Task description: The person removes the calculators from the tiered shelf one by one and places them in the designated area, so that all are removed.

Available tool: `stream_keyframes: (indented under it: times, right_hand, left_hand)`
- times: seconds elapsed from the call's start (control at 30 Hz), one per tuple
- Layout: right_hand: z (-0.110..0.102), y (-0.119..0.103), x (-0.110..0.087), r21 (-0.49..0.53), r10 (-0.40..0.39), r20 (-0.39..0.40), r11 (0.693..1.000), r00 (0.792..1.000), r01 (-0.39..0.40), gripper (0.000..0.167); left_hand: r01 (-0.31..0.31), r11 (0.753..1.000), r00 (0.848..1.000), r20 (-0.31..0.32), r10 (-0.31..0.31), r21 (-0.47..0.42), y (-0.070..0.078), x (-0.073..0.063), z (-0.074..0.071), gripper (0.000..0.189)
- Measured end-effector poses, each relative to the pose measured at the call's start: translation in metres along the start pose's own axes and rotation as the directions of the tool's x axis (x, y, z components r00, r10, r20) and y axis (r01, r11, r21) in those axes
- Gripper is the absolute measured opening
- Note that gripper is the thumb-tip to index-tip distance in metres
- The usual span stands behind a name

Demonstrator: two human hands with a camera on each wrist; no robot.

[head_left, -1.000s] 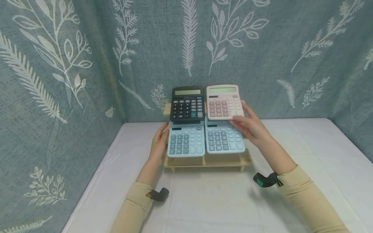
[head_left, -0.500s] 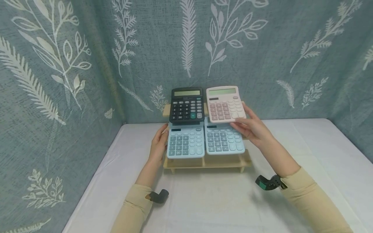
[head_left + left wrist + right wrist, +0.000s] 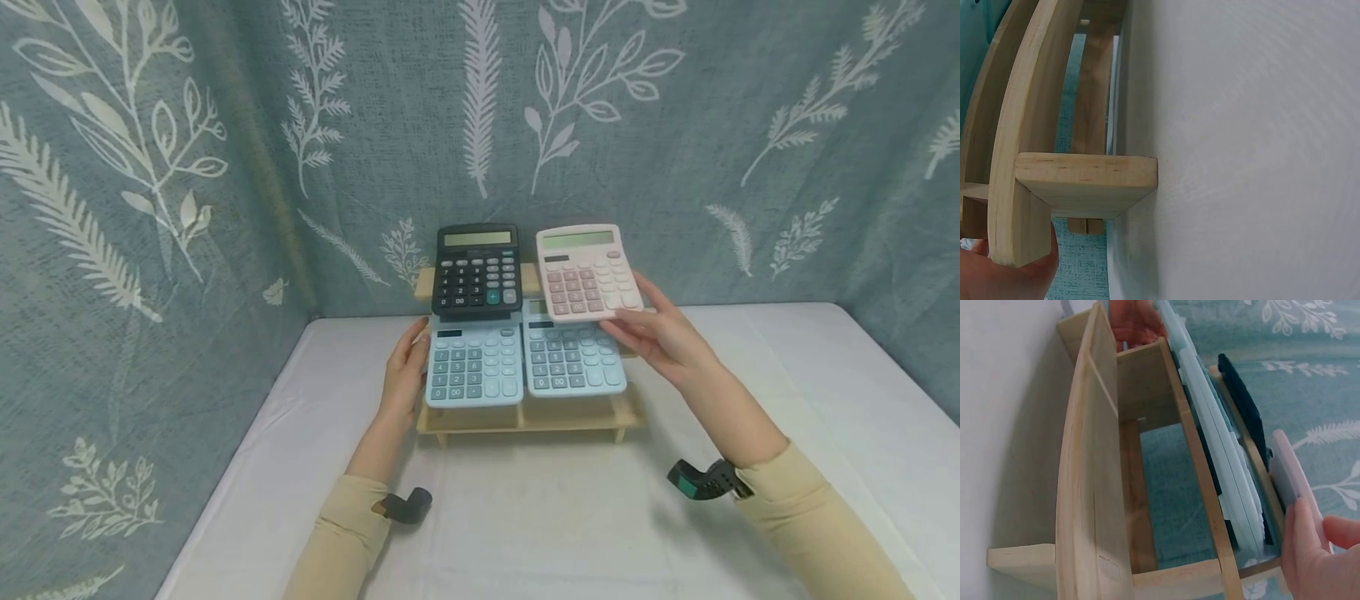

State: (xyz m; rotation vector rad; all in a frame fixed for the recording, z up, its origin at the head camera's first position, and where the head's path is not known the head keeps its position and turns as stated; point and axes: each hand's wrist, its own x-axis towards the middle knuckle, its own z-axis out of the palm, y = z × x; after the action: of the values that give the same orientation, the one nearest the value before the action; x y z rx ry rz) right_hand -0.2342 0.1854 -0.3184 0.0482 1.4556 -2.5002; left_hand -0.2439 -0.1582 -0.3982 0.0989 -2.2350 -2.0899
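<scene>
My right hand [image 3: 663, 337] pinches the lower right corner of a pink calculator [image 3: 588, 268], its thumb on the front. In the right wrist view, fingers lie behind the pink calculator [image 3: 1294, 475]. My left hand [image 3: 405, 371] holds the left end of the wooden stand [image 3: 480, 422], beside a light blue calculator [image 3: 476, 367]. The left wrist view shows part of that hand [image 3: 1016, 275] behind the stand's end. A second light blue calculator [image 3: 573, 362] leans on the right, its top partly covered by the pink one. A black calculator [image 3: 477, 275] leans upper left.
The stand's low front ledge [image 3: 525, 423] and short feet face me on a white-covered table [image 3: 540, 508]. Leaf-patterned curtains [image 3: 390, 125] close in the back and both sides. A small camera is strapped to each wrist.
My right hand has drawn the pink calculator a little right and down, tilting it and widening its gap from the black one. My left hand stays at the stand.
</scene>
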Motion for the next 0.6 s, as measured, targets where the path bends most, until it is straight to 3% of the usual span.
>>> stream_keyframes:
  times: [0.4, 0.6]
  right_hand:
    - [-0.013, -0.003, -0.014, 0.023, -0.019, 0.011, 1.000, 1.000, 0.019, 0.078]
    - [-0.021, -0.005, -0.021, 0.109, -0.048, 0.013, 0.993, 0.999, 0.046, 0.083]
  left_hand:
    - [-0.008, 1.000, 1.000, -0.006, 0.008, 0.008, -0.002, 0.003, 0.001, 0.048]
    - [0.000, 1.000, 1.000, -0.009, 0.000, 0.013, -0.003, 0.003, 0.000, 0.048]
